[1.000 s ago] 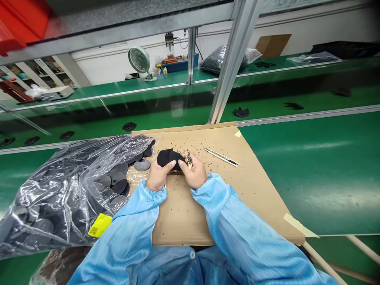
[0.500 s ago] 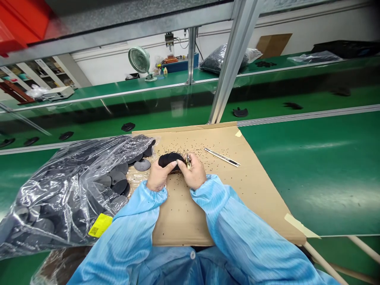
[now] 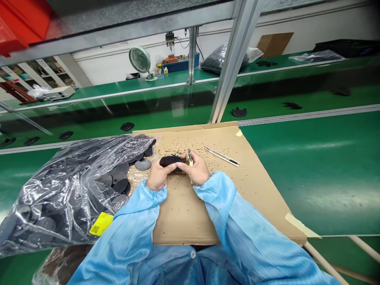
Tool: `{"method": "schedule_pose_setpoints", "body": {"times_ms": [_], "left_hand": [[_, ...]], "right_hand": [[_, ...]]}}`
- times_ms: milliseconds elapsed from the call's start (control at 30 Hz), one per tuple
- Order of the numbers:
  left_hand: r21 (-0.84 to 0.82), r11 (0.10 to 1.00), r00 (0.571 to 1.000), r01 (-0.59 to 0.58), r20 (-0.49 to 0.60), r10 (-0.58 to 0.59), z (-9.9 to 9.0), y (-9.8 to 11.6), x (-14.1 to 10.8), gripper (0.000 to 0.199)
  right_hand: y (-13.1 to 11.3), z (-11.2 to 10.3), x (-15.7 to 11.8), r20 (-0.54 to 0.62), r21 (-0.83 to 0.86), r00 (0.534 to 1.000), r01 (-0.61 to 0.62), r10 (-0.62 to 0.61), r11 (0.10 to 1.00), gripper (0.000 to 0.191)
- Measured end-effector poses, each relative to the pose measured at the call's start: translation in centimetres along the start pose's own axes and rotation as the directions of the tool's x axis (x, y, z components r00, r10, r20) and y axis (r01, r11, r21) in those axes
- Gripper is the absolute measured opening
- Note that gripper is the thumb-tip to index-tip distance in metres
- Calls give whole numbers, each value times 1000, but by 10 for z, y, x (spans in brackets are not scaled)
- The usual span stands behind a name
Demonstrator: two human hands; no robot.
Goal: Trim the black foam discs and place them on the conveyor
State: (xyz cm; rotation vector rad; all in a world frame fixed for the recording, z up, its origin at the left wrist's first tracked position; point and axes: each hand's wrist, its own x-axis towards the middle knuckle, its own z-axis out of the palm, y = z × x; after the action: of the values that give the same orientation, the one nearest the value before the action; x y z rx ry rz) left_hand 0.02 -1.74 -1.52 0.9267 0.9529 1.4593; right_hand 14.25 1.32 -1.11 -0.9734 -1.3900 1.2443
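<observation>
My left hand [image 3: 158,175] is closed on a stack of thin black rounded pieces [image 3: 171,161], held a little above the cardboard. The thumb lies along the near side, and the other fingers are mostly hidden behind the stack. My right hand [image 3: 197,170] is closed too; its thumb presses the right end of the same stack. Between that thumb and the fingers sits a pair of small pliers [image 3: 189,157] with a metal tip and pale yellow handles, tip pointing up and away. Tiny black bits lie scattered over the cardboard sheet [image 3: 184,225] around both hands.
Left of my hands lies a clear plastic bag [image 3: 68,198] full of dark discs, with a loose grey disc [image 3: 143,164] by its mouth. A slim utility knife [image 3: 222,156] rests on the cardboard at right. A metal post [image 3: 231,63] rises beyond the cardboard's far edge.
My right hand has shifted slightly right and turned, so the pliers stand more upright. The black stack has tilted a little in my left hand, which stays nearly in place.
</observation>
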Motion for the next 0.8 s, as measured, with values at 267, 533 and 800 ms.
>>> {"method": "schedule_pose_setpoints", "body": {"times_ms": [267, 533, 800], "left_hand": [[-115, 990, 997, 76, -12, -78, -1, 2, 2, 34], [-338, 875, 928, 346, -14, -372, -13, 6, 12, 19], [-343, 850, 911, 401, 47, -411, -11, 2, 7, 20]], "right_hand": [[3, 3, -2, -83, -137, 996, 26, -38, 990, 33], [-9, 12, -20, 132, -166, 931, 358, -339, 919, 14], [-10, 13, -18, 120, -248, 870, 492, -478, 834, 11]]}}
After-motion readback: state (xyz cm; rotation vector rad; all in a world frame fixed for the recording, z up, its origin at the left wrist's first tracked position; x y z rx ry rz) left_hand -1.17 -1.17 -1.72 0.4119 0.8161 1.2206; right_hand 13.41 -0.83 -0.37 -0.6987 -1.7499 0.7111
